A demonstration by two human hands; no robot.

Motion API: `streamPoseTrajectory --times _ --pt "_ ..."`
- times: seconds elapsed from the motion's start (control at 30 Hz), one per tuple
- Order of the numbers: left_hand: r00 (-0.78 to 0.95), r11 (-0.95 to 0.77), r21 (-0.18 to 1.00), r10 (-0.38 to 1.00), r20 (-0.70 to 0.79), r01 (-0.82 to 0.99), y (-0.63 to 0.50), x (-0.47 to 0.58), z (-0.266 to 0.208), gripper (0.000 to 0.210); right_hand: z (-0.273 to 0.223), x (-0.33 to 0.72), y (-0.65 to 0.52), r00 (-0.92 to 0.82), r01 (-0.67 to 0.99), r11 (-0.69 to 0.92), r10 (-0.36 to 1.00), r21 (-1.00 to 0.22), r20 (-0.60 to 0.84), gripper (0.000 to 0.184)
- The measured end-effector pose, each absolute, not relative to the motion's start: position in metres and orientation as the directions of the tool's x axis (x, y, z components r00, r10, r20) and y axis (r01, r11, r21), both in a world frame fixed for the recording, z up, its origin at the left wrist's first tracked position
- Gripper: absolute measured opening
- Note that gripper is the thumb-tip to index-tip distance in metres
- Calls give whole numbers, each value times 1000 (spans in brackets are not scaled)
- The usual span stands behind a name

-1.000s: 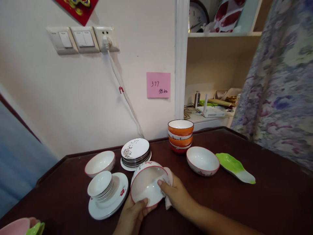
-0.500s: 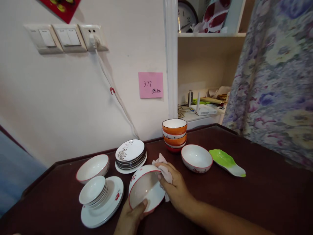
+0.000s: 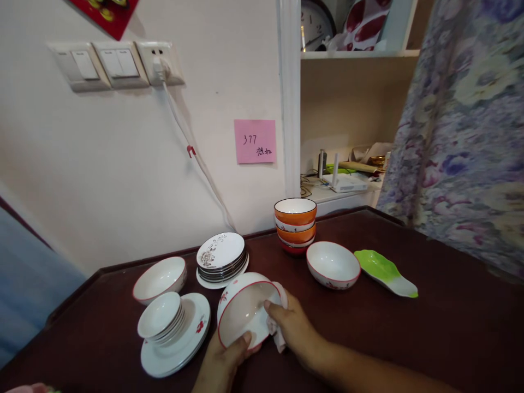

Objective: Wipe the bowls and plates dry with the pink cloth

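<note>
A white bowl [image 3: 245,314] with a red rim and small red flowers is tilted on its side above the dark table, its opening facing me. My left hand [image 3: 225,357] grips its lower left edge, thumb inside and fingers beneath. At its right side my right hand [image 3: 292,322] presses a pale pink cloth [image 3: 277,334] against the outside, with the thumb over the rim. Part of the cloth hangs below the fingers. Just right of these hands, another red-rimmed bowl [image 3: 333,266] stands upright.
Left are stacked small dishes [image 3: 159,315] on white plates [image 3: 194,341], and a large bowl [image 3: 160,279]. Behind stand patterned plates [image 3: 221,251] and an orange-and-white bowl stack [image 3: 295,218]. A green leaf-shaped dish [image 3: 380,267] lies right on the dark table [image 3: 368,338].
My right hand and the cloth have shifted down the bowl's right side; the cloth bunched above the fingers now hangs lower. The view has turned slightly left.
</note>
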State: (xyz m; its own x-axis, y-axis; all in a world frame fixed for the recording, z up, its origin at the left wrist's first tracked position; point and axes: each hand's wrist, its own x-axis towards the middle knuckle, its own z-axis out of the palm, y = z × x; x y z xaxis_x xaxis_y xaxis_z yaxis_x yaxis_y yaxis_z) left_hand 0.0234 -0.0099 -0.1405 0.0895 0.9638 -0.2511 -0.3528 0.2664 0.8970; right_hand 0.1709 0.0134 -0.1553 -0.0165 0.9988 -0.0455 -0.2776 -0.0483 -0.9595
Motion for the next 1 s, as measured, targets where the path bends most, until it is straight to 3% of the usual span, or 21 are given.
streamPoseTrajectory --times 0.17,0.27,0.4,0.57,0.73,0.8,0.9,1.0 --pt "121 205 950 976 -180 -235 -11 23 -139 69 -156 177 16 51 -270 -9 998 -963 -23 38" --pt "101 160 968 985 -142 -191 -13 22 -137 82 -153 182 17 102 -241 60 994 -969 36 44" --pt "10 150 951 988 -153 -269 -12 23 -139 96 -148 185 19 103 -230 96 992 -968 74 44" --pt "-2 233 887 967 -255 -398 -9 24 -138 90 -145 187 21 53 -398 51 998 -916 32 68" --pt "-84 200 830 955 -283 -521 -4 20 -134 78 -136 195 22 -106 -634 -19 992 -773 63 63" --pt "-70 227 812 948 -311 -538 -4 19 -133 71 -133 197 22 -136 -561 21 984 -828 117 61" --pt "-34 230 832 958 -286 -504 -8 23 -130 68 -132 197 17 -100 -217 208 967 -954 233 63" --pt "25 183 888 981 -191 -423 -13 28 -128 73 -138 192 12 -55 38 341 939 -939 339 71"
